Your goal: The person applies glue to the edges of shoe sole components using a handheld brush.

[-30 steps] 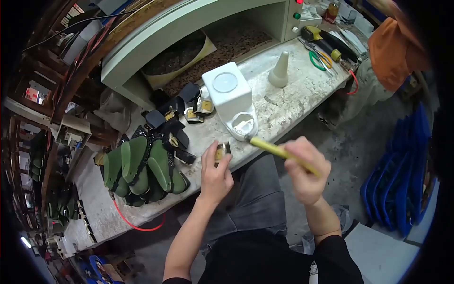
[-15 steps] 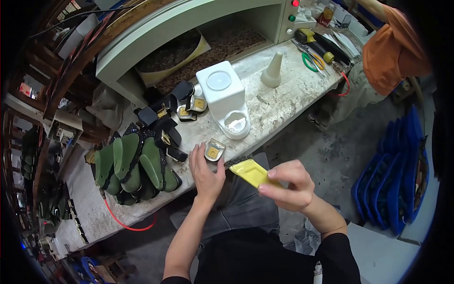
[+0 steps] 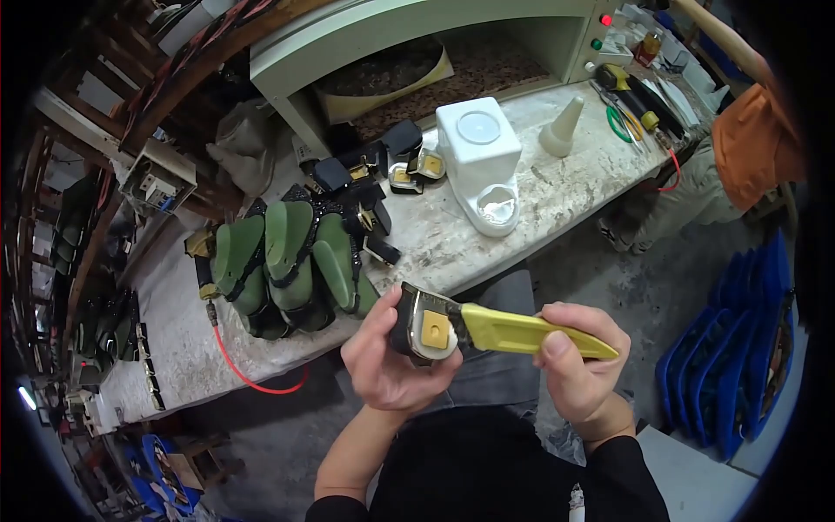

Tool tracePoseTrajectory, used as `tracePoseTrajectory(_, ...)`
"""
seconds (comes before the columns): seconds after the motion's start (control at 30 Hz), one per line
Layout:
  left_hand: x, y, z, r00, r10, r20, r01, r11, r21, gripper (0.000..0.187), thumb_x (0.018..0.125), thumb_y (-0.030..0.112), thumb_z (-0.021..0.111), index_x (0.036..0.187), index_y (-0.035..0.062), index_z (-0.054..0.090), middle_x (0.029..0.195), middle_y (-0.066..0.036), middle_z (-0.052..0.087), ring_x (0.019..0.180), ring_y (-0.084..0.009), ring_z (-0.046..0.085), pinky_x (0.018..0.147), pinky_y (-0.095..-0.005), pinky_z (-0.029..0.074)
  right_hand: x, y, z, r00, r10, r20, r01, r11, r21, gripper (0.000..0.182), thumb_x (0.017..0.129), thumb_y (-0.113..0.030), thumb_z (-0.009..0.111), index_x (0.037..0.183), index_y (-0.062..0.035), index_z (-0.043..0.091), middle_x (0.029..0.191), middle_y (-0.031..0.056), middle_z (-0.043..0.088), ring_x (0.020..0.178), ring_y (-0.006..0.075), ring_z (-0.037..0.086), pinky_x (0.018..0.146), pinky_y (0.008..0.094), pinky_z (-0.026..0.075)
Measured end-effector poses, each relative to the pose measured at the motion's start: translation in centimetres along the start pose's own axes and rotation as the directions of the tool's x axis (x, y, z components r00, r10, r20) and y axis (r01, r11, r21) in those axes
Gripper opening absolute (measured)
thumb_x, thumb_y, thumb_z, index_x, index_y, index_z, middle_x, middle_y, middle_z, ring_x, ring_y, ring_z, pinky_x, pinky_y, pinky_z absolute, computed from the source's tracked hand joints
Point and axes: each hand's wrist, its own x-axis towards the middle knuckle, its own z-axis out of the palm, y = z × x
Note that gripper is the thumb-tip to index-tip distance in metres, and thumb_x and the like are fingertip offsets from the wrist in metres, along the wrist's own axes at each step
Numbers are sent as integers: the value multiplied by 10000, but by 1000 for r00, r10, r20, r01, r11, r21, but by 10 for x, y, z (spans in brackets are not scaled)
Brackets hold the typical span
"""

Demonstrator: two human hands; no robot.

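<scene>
Partly black, yellow-centred block (image 3: 425,324)

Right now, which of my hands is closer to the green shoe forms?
Left. Your left hand, holding the gold-faced black piece, is near the rightmost green shoe form; your right hand, holding the yellow-handled tool, is farther off to the right.

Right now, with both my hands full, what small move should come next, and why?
Probably a short, light stroke of the brush along the block's rim. Your left hand holds the block with its yellow plate showing, and your right hand has the bristles at or very near its edge.
</scene>
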Motion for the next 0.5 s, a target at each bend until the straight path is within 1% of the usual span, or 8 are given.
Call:
tracePoseTrajectory(0.13, -9, 0, -13, 984, 173, -48, -169, 983, 74, 956, 750, 108, 824, 1458, 198, 187, 1416, -105, 398, 1268, -349, 542, 1024, -442, 541, -5, -11, 17, 995, 9, 100, 2, 993, -115, 239, 812, 80, 640, 1045, 77, 692, 795, 143, 709, 566, 153, 579, 536, 210, 446)
tracePoseTrajectory(0.17, -9, 1, -14, 983, 174, -50, -170, 983, 72, 956, 750, 108, 824, 1458, 198, 187, 1416, -105, 398, 1268, -349, 542, 1024, -442, 541, -7, -11, 19, 995, 7, 99, 4, 993, -117, 239, 812, 80, 640, 1045, 77, 692, 795, 143, 709, 566, 153, 579, 536, 210, 446)
tracePoseTrajectory(0.3, -9, 2, -16, 973, 220, -75, -206, 965, 160, 1029, 739, 74, 865, 1465, 235, 154, 1387, -80, 425, 1227, -303, 573, 963, -355, 584, -14, -3, 24, 999, -9, 47, 19, 977, -212, 248, 806, 86, 640, 1048, 79, 692, 713, 125, 676, 527, 141, 543, 501, 220, 419)
tracePoseTrajectory(0.5, -9, 0, -25, 970, 242, 13, -241, 956, 168, 1010, 736, 73, 866, 1459, 237, 179, 1383, -80, 440, 1210, -306, 585, 958, -356, 588, -19, 2, 28, 999, -45, 23, 48, 990, -132, 250, 785, 90, 650, 1030, 73, 699, 681, 122, 669, 489, 143, 491, 475, 237, 395)
